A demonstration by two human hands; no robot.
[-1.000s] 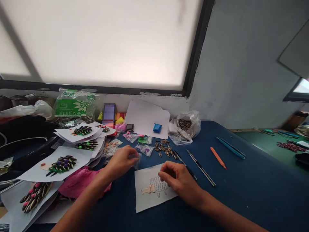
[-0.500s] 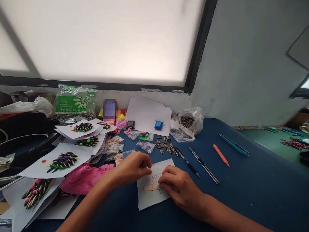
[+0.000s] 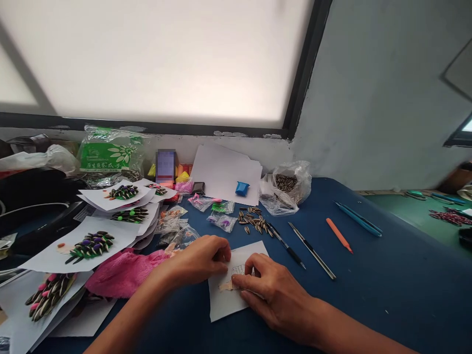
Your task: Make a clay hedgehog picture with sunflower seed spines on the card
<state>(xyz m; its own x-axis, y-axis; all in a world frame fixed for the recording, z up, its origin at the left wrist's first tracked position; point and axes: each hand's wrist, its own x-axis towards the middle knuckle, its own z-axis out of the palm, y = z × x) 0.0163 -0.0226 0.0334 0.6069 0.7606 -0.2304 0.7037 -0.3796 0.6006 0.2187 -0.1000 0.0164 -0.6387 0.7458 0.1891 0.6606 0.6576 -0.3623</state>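
Observation:
On a white paper sheet (image 3: 224,309) lies a flattened piece of peach modelling clay (image 3: 225,286), beside a pen-drawn pattern of small scales (image 3: 239,269). My right hand (image 3: 271,287) is bent over the drawing, with fingertips pressed at the clay's right end and covering part of the drawing. Over the sheet's upper left edge, my left hand (image 3: 210,255) is curled with thumb and fingers close together. Whether anything small is between them is hidden. Loose sunflower seeds (image 3: 258,224) lie beyond the sheet, and a black pen (image 3: 289,250) is to its right.
Left are stacked papers with seed-and-clay pictures (image 3: 92,246) and a pink cloth (image 3: 127,273). Behind are small clay bags (image 3: 222,222), a blue packet (image 3: 242,188) and a bag of seeds (image 3: 285,184). A silver-black pen (image 3: 313,253), orange marker (image 3: 339,236) and blue pen (image 3: 357,220) lie right.
My right hand's fingertips have moved left onto the clay, covering more of it. My left hand has barely shifted. The view has turned slightly.

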